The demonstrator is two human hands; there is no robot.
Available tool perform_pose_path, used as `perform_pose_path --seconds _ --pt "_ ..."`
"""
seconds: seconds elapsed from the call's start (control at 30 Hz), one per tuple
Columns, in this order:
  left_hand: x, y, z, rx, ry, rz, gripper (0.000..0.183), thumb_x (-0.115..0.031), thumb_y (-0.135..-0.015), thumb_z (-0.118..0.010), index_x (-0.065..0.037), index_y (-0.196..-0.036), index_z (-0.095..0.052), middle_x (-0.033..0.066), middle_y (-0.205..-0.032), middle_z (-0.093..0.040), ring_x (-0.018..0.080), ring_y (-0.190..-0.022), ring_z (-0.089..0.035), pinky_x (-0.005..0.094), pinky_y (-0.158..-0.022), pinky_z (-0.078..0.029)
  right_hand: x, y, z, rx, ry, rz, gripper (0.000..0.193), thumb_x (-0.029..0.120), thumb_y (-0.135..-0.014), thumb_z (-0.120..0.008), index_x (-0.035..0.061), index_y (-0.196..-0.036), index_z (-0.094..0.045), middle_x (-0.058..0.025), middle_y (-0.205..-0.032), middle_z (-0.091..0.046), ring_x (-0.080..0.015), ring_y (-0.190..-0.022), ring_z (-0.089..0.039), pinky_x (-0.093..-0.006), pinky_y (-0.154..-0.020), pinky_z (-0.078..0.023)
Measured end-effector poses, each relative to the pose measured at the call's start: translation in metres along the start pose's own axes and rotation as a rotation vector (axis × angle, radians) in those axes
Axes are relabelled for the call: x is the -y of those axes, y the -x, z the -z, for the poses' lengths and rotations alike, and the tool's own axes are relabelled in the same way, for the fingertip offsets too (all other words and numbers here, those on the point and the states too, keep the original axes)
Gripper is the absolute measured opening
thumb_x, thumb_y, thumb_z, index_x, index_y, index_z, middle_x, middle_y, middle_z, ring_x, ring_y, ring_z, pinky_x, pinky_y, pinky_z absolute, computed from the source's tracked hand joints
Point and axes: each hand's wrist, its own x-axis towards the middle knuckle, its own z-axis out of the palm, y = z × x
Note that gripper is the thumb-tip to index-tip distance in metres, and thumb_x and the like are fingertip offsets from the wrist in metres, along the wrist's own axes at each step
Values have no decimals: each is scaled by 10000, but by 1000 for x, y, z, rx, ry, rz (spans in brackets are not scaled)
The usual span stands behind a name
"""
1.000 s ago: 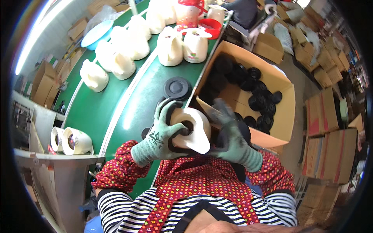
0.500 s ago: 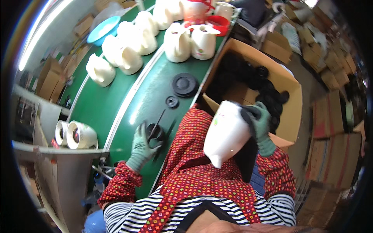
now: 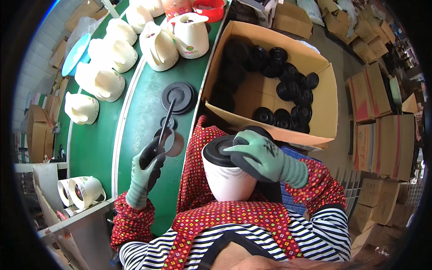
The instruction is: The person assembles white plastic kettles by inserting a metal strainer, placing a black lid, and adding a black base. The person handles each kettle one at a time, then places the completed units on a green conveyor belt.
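**Right hand presses a black base onto a white kettle body; left hand grips a screwdriver**

The right hand (image 3: 258, 157), in a green glove, lies flat with its fingers spread over the black round base (image 3: 220, 150) that sits on the upturned white kettle body (image 3: 227, 180). It presses on the base rather than closing around it. The kettle body stands in the person's lap against the red patterned apron.

The green conveyor belt (image 3: 135, 130) runs along the person's left. On it lie about eight white kettle bodies (image 3: 157, 45), clustered toward the far end. Two more white kettle bodies (image 3: 81, 191) sit on a low grey shelf at the lower left.

The open cardboard box (image 3: 315, 67) stands just beyond the lap, to the right of the belt. It holds loose black bases (image 3: 288, 90), roughly fifteen of them, though those in shadow cannot be counted exactly.

One black round disc (image 3: 178, 96) lies alone on the belt near the box.

The left hand (image 3: 144, 173), also gloved, is clamped around the handle of one screwdriver (image 3: 164, 130), whose shaft points up toward the disc.
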Motion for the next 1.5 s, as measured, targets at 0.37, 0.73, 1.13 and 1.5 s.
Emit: perform_pose_path --seconds 0.37,0.73,1.13,1.5 --pt "-160 -26 -98 619 -434 -148 585 -125 -1006 -658 77 -1522 -469 270 -1352 -648 318 -1239 -647 403 -1061 -485 -97 -95 39 -76 -120 116 213 289 -894 -747 98 -980 -788 -109 -998 -738 -328 -992 -672 -430 -938 -479" --pt "-148 -58 -122 798 -841 -692 593 -148 -972 -635 34 -1517 -487 295 -1501 -492 476 -1383 -492 520 -1182 -375 -83 -27 18 -179 63 -159 292 295 -966 -622 97 -1112 -777 -113 -945 -691 -310 -959 -656 -439 -906 -421" --pt "-134 -47 -135 626 -909 -408 620 -183 -1046 -575 56 -1580 -370 337 -1439 -546 485 -1285 -584 472 -1095 -469 -68 -18 16 -170 132 -162 290 303 -988 -598 103 -1136 -747 -100 -978 -673 -312 -952 -634 -464 -888 -426" --pt "-28 -187 -133 744 -367 -498 389 -236 -1070 -549 50 -1298 -680 203 -1127 -769 302 -1026 -747 394 -919 -567 23 -27 42 66 591 -83 609 396 -911 -663 -90 -1279 -652 -194 -998 -642 -309 -865 -627 -439 -737 -484"
